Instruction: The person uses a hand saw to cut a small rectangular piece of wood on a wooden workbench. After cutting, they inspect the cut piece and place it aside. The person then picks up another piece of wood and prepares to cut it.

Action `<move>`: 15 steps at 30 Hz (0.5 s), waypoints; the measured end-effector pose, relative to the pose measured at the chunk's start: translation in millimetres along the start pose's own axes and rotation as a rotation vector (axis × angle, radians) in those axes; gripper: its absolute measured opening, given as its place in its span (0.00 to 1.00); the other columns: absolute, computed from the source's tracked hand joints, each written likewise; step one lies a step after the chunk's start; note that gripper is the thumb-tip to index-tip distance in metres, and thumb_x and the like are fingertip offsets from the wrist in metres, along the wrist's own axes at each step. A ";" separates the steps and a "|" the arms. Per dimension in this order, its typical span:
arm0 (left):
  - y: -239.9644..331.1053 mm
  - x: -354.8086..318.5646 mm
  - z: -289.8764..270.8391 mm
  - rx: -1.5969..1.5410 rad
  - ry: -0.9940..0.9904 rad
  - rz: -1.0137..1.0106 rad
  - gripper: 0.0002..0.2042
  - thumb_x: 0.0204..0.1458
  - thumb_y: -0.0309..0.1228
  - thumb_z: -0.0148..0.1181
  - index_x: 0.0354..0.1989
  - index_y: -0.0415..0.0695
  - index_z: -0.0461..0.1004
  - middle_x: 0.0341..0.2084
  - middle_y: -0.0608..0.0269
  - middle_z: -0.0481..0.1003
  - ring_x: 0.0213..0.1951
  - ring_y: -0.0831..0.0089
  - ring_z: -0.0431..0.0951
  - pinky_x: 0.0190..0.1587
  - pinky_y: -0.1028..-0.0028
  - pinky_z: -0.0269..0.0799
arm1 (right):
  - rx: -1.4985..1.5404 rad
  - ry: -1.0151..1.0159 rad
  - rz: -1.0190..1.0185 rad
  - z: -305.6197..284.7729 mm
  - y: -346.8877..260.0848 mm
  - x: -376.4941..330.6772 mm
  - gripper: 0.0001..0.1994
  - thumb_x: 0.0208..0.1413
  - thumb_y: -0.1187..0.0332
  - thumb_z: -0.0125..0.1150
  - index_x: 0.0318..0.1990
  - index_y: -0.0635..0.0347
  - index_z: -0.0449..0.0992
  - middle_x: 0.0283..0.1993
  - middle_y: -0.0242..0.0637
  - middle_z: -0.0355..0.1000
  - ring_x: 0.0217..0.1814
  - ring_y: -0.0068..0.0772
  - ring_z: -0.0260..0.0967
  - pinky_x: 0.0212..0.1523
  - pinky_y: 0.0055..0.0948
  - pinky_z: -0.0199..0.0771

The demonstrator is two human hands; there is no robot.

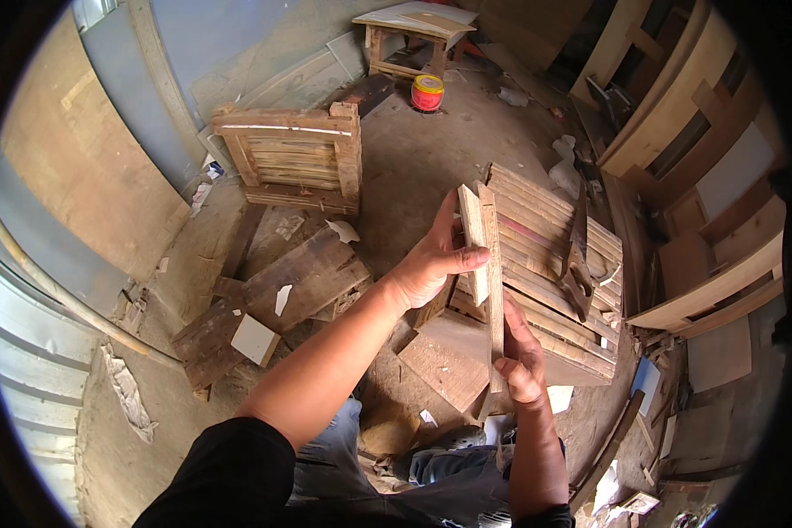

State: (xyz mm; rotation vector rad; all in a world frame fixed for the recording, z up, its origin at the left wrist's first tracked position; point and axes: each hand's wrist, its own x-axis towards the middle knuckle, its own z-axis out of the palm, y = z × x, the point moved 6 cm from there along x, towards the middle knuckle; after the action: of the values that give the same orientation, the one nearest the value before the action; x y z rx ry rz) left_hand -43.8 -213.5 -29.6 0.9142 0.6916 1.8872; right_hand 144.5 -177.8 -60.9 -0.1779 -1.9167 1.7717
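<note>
In the head view, the person holds two narrow wooden slats upright in front of them, side by side and touching along their length. The left hand [431,264] is wrapped around the shorter slat [473,242], thumb pressed across its near face and fingers curled behind it. The right hand [521,356] pinches the lower end of the longer slat [495,290] between thumb and bent fingers, gripping it from below. Both forearms come up from the lower edge, the left one in a black sleeve [229,475], above the person's jeans-clad knees.

Just behind the slats lies a slatted wooden pallet panel [550,264] on the dirt floor [414,150], with a dark metal tool [579,264], apparently a pry bar or hammer, resting on its boards. Beneath the hands sits a flat square board [444,361]. To the left lie loose dark planks [273,295] with a small pale tile [255,339] on them. Farther back stands a small slatted crate frame [295,158], and beyond it a red tin with a yellow lid [428,91] beside a low wooden stool [411,35]. Plywood sheets [88,167] lean at the left wall.
</note>
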 end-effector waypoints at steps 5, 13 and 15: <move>2.9 0.3 -2.0 0.066 -0.020 0.030 0.52 0.48 0.37 0.72 0.74 0.46 0.36 0.50 0.54 0.67 0.53 0.68 0.67 0.57 0.68 0.64 | 0.047 -0.037 0.004 4.8 -0.6 1.7 0.45 0.36 0.64 0.59 0.71 0.60 0.61 0.76 0.47 0.50 0.80 0.47 0.41 0.77 0.45 0.34; 1.8 -6.2 -7.5 0.079 0.133 -0.047 0.50 0.48 0.36 0.72 0.73 0.45 0.39 0.50 0.53 0.66 0.52 0.66 0.68 0.57 0.63 0.68 | 0.055 -0.063 0.018 9.8 4.3 1.6 0.46 0.35 0.64 0.58 0.71 0.62 0.60 0.77 0.48 0.49 0.81 0.47 0.40 0.78 0.45 0.32; 4.6 -7.1 -6.8 0.087 0.129 -0.024 0.47 0.49 0.35 0.71 0.71 0.44 0.43 0.50 0.54 0.66 0.51 0.68 0.69 0.55 0.64 0.70 | 0.074 -0.076 0.061 11.1 6.2 0.6 0.46 0.35 0.64 0.58 0.71 0.59 0.60 0.76 0.48 0.50 0.80 0.47 0.40 0.77 0.45 0.35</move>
State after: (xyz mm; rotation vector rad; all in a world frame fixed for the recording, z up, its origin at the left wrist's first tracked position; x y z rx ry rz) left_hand -49.3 -222.6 -32.3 0.8395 0.8643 1.9200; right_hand 137.4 -186.5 -66.8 -0.1462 -1.9136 1.9121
